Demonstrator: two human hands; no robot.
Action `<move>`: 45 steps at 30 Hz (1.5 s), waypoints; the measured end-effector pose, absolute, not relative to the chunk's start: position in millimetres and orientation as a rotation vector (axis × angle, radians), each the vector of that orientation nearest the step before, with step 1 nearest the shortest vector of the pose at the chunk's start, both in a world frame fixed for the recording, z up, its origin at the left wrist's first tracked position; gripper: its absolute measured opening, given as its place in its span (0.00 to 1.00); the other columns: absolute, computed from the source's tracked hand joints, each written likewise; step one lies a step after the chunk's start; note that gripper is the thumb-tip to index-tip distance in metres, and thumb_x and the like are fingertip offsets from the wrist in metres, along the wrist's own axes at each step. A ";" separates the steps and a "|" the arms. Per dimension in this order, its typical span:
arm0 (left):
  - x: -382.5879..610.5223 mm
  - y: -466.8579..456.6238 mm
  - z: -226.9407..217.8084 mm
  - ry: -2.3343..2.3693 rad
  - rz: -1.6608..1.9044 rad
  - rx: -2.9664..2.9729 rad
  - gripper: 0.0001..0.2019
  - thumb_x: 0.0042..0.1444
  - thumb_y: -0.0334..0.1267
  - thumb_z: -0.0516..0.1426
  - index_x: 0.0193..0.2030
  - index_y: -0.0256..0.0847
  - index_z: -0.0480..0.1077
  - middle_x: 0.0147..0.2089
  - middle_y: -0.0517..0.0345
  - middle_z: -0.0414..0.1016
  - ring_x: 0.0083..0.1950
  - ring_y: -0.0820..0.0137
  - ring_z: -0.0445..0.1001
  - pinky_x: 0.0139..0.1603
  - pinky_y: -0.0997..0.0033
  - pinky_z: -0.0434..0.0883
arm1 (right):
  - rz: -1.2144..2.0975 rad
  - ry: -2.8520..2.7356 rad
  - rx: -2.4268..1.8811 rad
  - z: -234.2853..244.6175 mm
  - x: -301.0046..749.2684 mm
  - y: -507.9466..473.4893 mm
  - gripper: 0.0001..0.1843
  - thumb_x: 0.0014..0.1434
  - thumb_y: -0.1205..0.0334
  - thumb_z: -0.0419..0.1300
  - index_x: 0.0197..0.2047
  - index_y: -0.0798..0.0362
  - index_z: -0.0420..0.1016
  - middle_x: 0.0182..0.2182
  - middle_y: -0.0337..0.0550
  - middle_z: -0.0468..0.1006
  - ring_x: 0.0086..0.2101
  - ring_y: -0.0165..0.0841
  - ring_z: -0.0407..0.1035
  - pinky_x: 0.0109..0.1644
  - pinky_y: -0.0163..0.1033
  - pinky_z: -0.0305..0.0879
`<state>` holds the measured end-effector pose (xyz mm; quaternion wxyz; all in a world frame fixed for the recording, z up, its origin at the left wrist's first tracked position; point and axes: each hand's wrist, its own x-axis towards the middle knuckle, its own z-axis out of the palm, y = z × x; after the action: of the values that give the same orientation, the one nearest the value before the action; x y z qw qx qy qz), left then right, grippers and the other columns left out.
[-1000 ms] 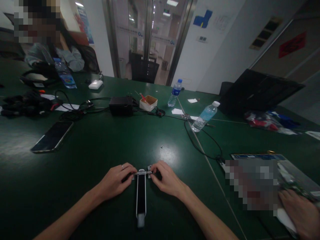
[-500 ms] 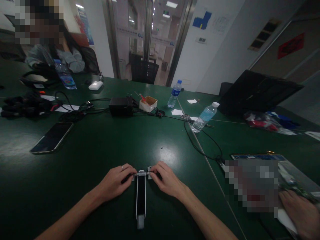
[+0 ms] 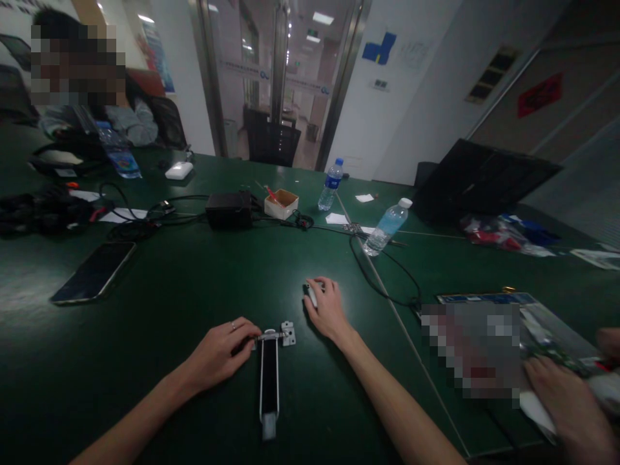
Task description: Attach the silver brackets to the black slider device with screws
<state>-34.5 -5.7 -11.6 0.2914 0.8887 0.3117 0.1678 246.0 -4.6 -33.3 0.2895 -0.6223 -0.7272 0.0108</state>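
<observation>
A long black bar with silver edges [image 3: 268, 381] lies lengthwise on the green table [image 3: 194, 290], straight in front of me. My left hand [image 3: 223, 352], a ring on one finger, has its fingers curled round the bar's far left end, where a thin metal pin sticks out. A small silver hinge plate [image 3: 289, 334] lies at the bar's far right corner, with no hand on it. My right hand [image 3: 325, 309] is farther out on the table, fingers bent down and pressed together over a bright spot. What is under its fingertips is hidden.
A phone [image 3: 92, 271] lies face up at the left. Behind are a black box [image 3: 227, 210], a small cardboard box [image 3: 281, 202], two water bottles [image 3: 385, 227] [image 3: 329, 184], a black cable [image 3: 382, 281] and a laptop [image 3: 479, 181]. A co-worker's hand [image 3: 562, 400] works at the right.
My right hand has let go of the bar's far end and moved forward to where a tiny item lay on the table. My left hand stays on the bar.
</observation>
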 end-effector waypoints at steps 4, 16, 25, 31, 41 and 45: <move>-35.7 -6.8 -11.2 0.860 0.441 2.338 0.14 0.62 0.32 0.49 0.52 0.40 0.68 0.47 0.55 0.71 0.36 0.73 0.71 0.34 0.79 0.70 | 0.101 -1.908 -1.685 -45.6 254.2 9.4 0.11 0.64 0.64 0.53 0.44 0.53 0.76 0.40 0.50 0.72 0.42 0.39 0.65 0.49 0.46 0.64; -29.1 -20.3 -3.4 0.794 0.909 2.505 0.10 0.65 0.36 0.51 0.50 0.40 0.68 0.43 0.54 0.74 0.39 0.70 0.74 0.38 0.73 0.75 | 0.407 -1.973 -1.112 -3.6 187.7 -47.6 0.12 0.68 0.62 0.49 0.37 0.53 0.72 0.33 0.43 0.74 0.36 0.33 0.65 0.43 0.41 0.62; -21.2 -28.6 -9.9 0.701 1.151 2.424 0.08 0.67 0.36 0.52 0.46 0.39 0.70 0.40 0.54 0.75 0.41 0.70 0.76 0.40 0.74 0.76 | 0.376 -2.022 -1.082 -7.1 168.4 -57.2 0.17 0.70 0.58 0.46 0.37 0.53 0.73 0.32 0.44 0.75 0.35 0.33 0.65 0.41 0.41 0.61; -28.0 -23.8 -5.4 0.728 0.981 2.457 0.10 0.66 0.37 0.51 0.47 0.39 0.72 0.42 0.52 0.75 0.42 0.69 0.75 0.42 0.71 0.76 | 0.314 -2.060 -1.112 -8.5 170.3 -55.1 0.17 0.69 0.60 0.46 0.37 0.53 0.74 0.32 0.46 0.75 0.34 0.34 0.65 0.40 0.41 0.61; -50.0 -4.5 -0.3 0.825 0.538 2.475 0.12 0.63 0.31 0.51 0.50 0.40 0.71 0.44 0.55 0.74 0.40 0.71 0.73 0.39 0.74 0.72 | 0.405 -2.178 -1.203 -4.4 222.6 -48.6 0.05 0.60 0.65 0.55 0.39 0.54 0.72 0.34 0.44 0.73 0.37 0.35 0.64 0.42 0.42 0.60; -44.2 -7.8 -1.8 0.848 0.482 2.464 0.11 0.63 0.31 0.51 0.50 0.38 0.71 0.44 0.54 0.73 0.39 0.71 0.73 0.39 0.73 0.72 | 0.472 -2.212 -1.236 -6.5 219.2 -48.6 0.07 0.55 0.68 0.58 0.39 0.54 0.70 0.34 0.42 0.72 0.37 0.35 0.64 0.42 0.41 0.60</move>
<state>-44.2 -7.8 -1.8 0.2432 0.9019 0.3104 0.1763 219.2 -48.6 -6.5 0.2786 -0.4606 -0.8242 0.1760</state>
